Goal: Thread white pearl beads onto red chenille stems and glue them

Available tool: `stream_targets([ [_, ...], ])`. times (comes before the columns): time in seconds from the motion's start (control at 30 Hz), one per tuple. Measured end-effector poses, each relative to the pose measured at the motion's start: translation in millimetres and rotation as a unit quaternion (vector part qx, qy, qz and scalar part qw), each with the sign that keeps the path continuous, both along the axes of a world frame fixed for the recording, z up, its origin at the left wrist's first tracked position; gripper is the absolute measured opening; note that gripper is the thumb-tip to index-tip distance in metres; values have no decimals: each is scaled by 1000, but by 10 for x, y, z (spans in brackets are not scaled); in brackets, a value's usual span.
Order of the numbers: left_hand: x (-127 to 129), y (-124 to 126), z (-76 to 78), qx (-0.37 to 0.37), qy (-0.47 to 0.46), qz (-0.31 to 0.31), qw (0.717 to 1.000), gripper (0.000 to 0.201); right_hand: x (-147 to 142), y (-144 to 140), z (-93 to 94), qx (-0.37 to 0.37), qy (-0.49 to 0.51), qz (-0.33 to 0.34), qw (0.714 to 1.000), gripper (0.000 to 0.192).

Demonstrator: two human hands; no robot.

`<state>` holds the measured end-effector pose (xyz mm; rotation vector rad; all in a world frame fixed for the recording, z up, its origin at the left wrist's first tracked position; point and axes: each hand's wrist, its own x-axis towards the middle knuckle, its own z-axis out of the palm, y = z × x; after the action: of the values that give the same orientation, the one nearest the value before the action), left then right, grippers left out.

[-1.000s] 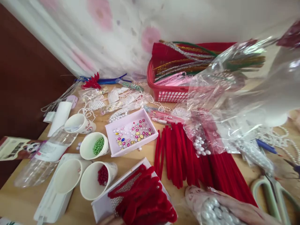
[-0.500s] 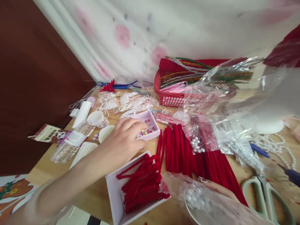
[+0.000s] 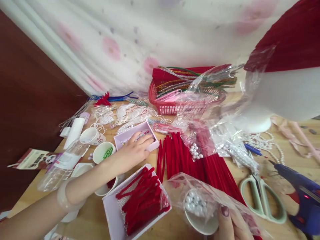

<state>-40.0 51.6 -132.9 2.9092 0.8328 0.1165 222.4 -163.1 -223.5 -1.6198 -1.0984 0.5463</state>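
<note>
My left hand reaches into a small lilac box of pink and yellow beads, fingers spread and bent over them; the fingertips are partly hidden. A clear bangle circles that wrist. At the lower right, my right hand grips a white cup by its side, thumb at the rim. White pearl beads lie in the cup, and a clear plastic bag drapes over it and the hand. Between my hands stands a larger lilac box holding red fuzzy strips and small pearl strands.
Red pipe cleaners lie mid-table before a red basket. Scissors and a blue glue gun lie right, near a white-and-red form. A cup of green beads, another cup and a plastic bottle stand left.
The view has shifted right, bringing the glue gun further in. My left hand has moved deeper over the bead box. The right hand and its cup of pearls show more clearly.
</note>
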Motion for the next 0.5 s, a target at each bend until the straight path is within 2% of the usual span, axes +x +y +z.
stream_targets([
  [0.07, 2, -13, 131, -4, -21, 4, 1000, 16, -57, 59, 73, -31, 35, -21, 999, 22],
  [0.13, 10, -111, 329, -9, -80, 25, 996, 10, -129, 141, 184, -45, 96, -26, 994, 26],
  [0.23, 53, -432, 647, -33, -198, 37, 979, 7, -260, 284, 387, -20, 214, -8, 977, 30],
  [0.3, 117, -712, 775, -63, -228, 18, 971, 7, -339, 357, 499, 5, 267, -18, 964, 25],
  [0.4, 292, -1064, 739, -63, -195, -26, 978, 7, -396, 393, 574, 23, 285, -41, 957, 22],
  [0.5, 526, -1209, 521, -22, -133, -62, 989, 18, -367, 371, 545, 15, 236, -22, 971, 27],
])
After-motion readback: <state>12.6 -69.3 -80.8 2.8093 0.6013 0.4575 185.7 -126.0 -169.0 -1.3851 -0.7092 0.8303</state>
